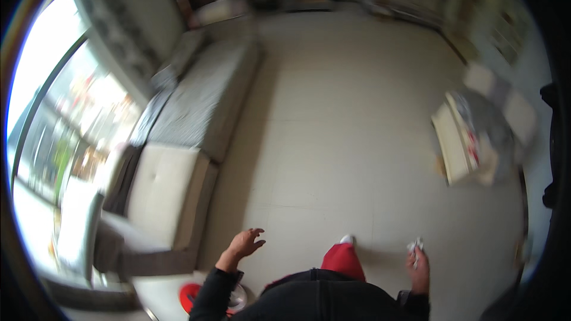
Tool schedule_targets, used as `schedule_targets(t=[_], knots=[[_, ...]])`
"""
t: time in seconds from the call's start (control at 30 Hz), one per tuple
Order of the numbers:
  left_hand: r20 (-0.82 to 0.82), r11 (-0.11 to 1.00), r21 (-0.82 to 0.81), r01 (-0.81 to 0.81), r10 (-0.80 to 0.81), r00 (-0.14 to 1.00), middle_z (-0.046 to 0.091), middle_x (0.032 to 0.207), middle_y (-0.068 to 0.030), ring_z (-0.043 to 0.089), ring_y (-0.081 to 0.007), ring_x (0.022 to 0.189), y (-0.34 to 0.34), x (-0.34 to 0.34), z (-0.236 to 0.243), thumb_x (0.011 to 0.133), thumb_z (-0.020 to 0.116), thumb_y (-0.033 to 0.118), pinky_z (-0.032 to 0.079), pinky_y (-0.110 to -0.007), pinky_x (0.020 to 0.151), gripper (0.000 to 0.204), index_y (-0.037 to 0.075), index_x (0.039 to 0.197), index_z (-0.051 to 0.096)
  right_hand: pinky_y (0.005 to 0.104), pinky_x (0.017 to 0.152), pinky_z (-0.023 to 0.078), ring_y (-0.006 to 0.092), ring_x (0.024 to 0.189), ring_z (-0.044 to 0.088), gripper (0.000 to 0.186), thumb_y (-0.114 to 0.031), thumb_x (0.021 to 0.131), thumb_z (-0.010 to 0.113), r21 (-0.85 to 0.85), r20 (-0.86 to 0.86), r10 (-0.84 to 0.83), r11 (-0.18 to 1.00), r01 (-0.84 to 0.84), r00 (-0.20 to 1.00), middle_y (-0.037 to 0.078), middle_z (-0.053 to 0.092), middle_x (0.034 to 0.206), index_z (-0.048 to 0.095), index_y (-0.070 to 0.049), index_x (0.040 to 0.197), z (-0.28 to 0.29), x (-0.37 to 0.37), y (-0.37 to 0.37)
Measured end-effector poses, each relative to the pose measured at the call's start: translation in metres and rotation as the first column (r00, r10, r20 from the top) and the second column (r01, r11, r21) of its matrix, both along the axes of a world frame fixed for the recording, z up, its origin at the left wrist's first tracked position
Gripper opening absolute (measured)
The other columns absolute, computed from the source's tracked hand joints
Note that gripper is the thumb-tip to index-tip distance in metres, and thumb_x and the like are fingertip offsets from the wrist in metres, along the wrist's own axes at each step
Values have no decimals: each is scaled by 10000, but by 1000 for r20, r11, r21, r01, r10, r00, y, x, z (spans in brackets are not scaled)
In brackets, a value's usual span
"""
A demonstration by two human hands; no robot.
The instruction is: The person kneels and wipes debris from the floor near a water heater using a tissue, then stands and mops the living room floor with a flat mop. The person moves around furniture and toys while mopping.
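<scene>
Over the pale floor point(321, 160), the left fingers point(256, 232) spread loosely; the right fingers point(420, 254) grip possibly crumpled tissue point(417, 242).

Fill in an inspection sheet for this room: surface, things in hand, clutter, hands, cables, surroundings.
Surface: pale floor with thin joint lines.
Things in hand: one small crumpled white-grey item, too blurred to identify.
Clutter: a red round item at the lower left, partly hidden by the sleeve; grey fabric on what looks like a cream armchair.
Hands: left hand empty, fingers loosely bent; right hand closed on the crumpled item.
Cables: nothing seen.
Surroundings: long grey-and-cream sofa at left, beside a bright window; far end blurred.
</scene>
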State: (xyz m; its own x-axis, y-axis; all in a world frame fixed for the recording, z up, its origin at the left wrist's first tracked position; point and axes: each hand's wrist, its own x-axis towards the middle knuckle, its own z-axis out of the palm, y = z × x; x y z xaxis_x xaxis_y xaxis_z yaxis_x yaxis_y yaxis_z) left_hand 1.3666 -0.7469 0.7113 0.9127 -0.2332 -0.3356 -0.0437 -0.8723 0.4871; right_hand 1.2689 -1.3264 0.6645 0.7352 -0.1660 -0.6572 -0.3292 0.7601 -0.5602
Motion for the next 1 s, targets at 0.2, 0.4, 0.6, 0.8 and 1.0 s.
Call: schedule_targets(t=[0.2, 0.4, 0.6, 0.8, 1.0], knots=[[-145, 907, 111, -406, 419, 897, 647, 985, -150, 617, -313, 915, -15, 16, 15, 804, 638, 314, 496, -397, 789, 404, 81, 1128, 573, 192, 366, 231, 49, 453, 355, 187, -283, 915, 543, 201, -67, 173, 967, -156, 983, 33, 516, 731, 522, -105, 966, -23, 207, -76], [-357, 789, 272, -551, 614, 704, 655, 976, -148, 606, -319, 948, 5, 9, -35, 755, 668, 385, 485, -398, 816, 464, 92, 1110, 603, 181, 372, 226, 39, 464, 353, 195, -278, 913, 549, 145, -65, 305, 945, -293, 950, 26, 511, 755, 514, -95, 967, -28, 371, -83], [-394, 886, 303, -351, 452, 800, 636, 1057, -151, 588, -323, 1002, 57, 177, -115, 726, 685, 462, 468, -407, 873, 504, 105, 1079, 644, 180, 389, 256, 55, 473, 370, 127, -227, 911, 542, 76, 0, 238, 968, -237, 971, 19, 501, 734, 513, -104, 926, -12, 557, -8], [-92, 815, -101, -571, 564, 821, 647, 958, -149, 624, -306, 885, 80, 476, -93, 764, 678, 298, 507, -397, 763, 415, 78, 1102, 581, 188, 395, 261, 51, 484, 381, 101, -204, 899, 561, 113, -39, 285, 954, -279, 958, 17, 508, 756, 523, -133, 959, 15, 711, 47], [61, 950, 47, -309, 306, 950, 624, 1021, -146, 607, -299, 920, 60, 682, -44, 783, 662, 291, 494, -399, 783, 398, 88, 1113, 574, 186, 406, 268, 42, 496, 392, 130, -220, 886, 585, 47, -37, 325, 945, -323, 945, 11, 510, 757, 519, -133, 955, 0, 851, 57]])
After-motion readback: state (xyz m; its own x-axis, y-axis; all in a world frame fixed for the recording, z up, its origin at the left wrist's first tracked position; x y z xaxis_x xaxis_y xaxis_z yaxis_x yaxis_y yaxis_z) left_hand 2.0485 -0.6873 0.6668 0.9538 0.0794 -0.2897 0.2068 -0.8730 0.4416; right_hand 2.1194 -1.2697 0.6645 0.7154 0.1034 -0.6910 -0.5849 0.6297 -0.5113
